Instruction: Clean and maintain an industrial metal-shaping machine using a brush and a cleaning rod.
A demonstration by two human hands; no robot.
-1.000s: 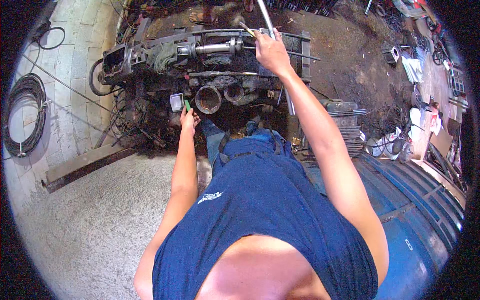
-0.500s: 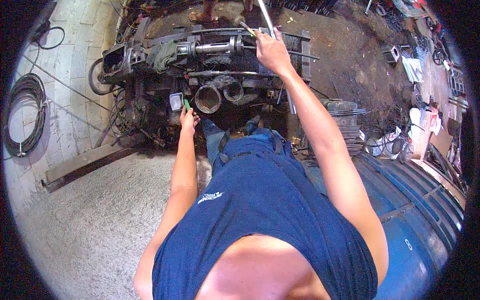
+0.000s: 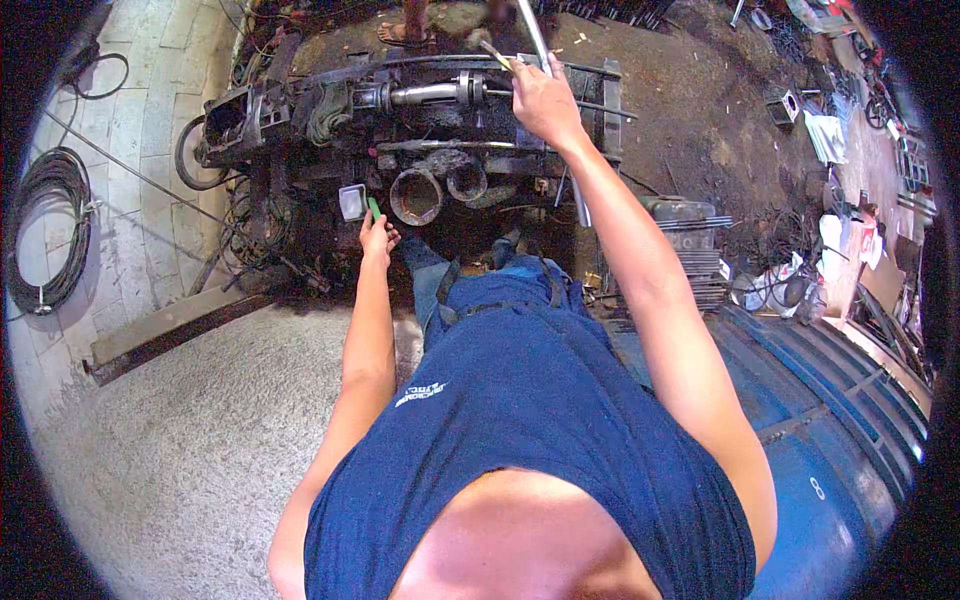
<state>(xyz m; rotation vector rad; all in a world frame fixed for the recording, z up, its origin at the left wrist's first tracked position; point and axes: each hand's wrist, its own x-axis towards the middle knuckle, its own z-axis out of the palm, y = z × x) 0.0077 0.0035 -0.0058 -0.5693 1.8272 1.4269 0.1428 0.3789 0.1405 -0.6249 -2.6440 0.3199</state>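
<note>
My left hand point(image 3: 378, 238) is closed around a green handle-like piece point(image 3: 375, 208), low in front of the machine. Right beside that piece is a small pale rectangular container point(image 3: 353, 202); whether the two are joined I cannot tell. My right hand point(image 3: 547, 103) is raised over the machine's right part, fingers wrapped about a long silvery metal rod point(image 3: 534, 33) that runs up out of view. A thin yellowish stick with a darker tip point(image 3: 497, 56) also sticks out of this hand. Between my hands lies the dark, greasy machine point(image 3: 330, 75) with a shiny metal shaft point(image 3: 428, 95).
Two open round pipe ends point(image 3: 416, 198) sit below the shaft. Another person's foot point(image 3: 405, 36) stands beyond the machine. A coil of black cable point(image 3: 50, 230) lies on the left paving. Blue ribbed metal point(image 3: 800, 470), stacked dark bars point(image 3: 690, 270) and clutter are at right.
Both my hands stay almost where they were, with the same things in them. Beyond the machine, the other person's second foot has shifted and is blurred.
</note>
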